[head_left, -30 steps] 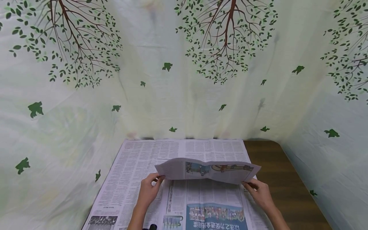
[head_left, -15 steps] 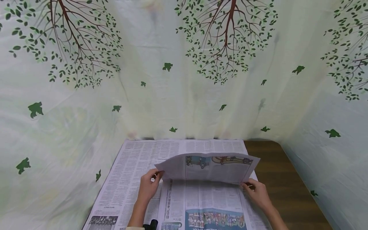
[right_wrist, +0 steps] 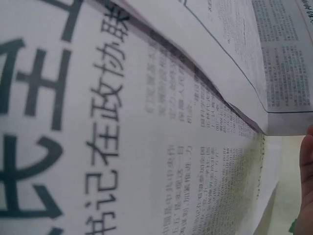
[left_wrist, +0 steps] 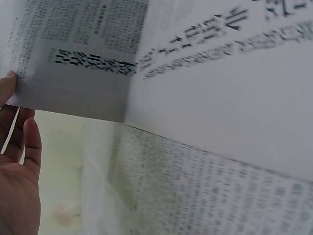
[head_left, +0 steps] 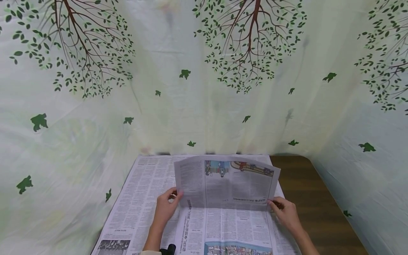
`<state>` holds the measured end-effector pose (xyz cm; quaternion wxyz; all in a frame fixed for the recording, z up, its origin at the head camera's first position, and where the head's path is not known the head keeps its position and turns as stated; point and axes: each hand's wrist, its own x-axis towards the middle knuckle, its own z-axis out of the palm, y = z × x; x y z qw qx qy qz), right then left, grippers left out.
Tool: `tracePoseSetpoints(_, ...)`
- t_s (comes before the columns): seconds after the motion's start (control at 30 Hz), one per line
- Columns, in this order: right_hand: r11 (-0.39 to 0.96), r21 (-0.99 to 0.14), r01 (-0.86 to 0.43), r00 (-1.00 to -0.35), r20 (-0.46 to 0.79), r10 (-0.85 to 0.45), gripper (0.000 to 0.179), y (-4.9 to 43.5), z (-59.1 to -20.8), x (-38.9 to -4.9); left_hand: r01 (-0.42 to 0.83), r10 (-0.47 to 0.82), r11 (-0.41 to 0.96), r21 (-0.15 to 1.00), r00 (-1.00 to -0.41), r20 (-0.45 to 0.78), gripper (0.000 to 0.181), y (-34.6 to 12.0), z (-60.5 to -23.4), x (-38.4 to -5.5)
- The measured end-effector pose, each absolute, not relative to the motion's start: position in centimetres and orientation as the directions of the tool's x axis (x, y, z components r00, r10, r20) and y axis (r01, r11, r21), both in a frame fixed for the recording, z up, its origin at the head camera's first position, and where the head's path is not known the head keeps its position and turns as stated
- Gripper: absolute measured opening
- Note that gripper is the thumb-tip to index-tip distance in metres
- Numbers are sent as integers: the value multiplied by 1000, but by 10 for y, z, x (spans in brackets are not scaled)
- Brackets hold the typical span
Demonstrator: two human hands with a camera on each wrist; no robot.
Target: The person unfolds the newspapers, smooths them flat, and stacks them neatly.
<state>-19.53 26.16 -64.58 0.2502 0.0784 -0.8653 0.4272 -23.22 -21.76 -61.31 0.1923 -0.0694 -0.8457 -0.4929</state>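
A printed newspaper sheet (head_left: 223,187) is held by its two side edges, its far part raised and bent upright, its near part lying toward me. My left hand (head_left: 166,205) pinches the left edge between thumb and fingers; in the left wrist view the thumb (left_wrist: 7,87) lies on the page and the other fingers are behind it. The right edge is pinched by my right hand (head_left: 285,211), of which only a part (right_wrist: 307,181) shows at the border of the right wrist view. Coloured drawings show near the raised top edge.
More newspaper (head_left: 143,191) is spread flat beneath, covering most of the brown wooden table (head_left: 318,212), whose bare strip shows at the right. A curtain (head_left: 204,106) printed with trees and leaves hangs behind and at both sides. A small black object (head_left: 169,249) sits by my left wrist.
The far part of the held sheet has risen from a low, forward-folded position to nearly upright, showing more of its print. Both hands have stayed almost in place at the edges.
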Motion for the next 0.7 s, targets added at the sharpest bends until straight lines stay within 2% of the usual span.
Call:
tracePoseSetpoints(0.23, 632, -706, -320, -883, 464, 70, 17, 260, -648, -192, 181, -69, 516, 837, -965, 251, 15, -220, -632, -231)
tracePoseSetpoints(0.53, 616, -765, -189, -955, 290, 68, 8, 258, -655, -191, 122, -59, 522, 844, -982, 179, 20, -219, -648, -232)
tracePoseSetpoints(0.7, 648, -742, -172, -957, 283, 70, 3, 258, -657, -194, 116, -69, 509, 853, -982, 175, 21, -218, -649, -232)
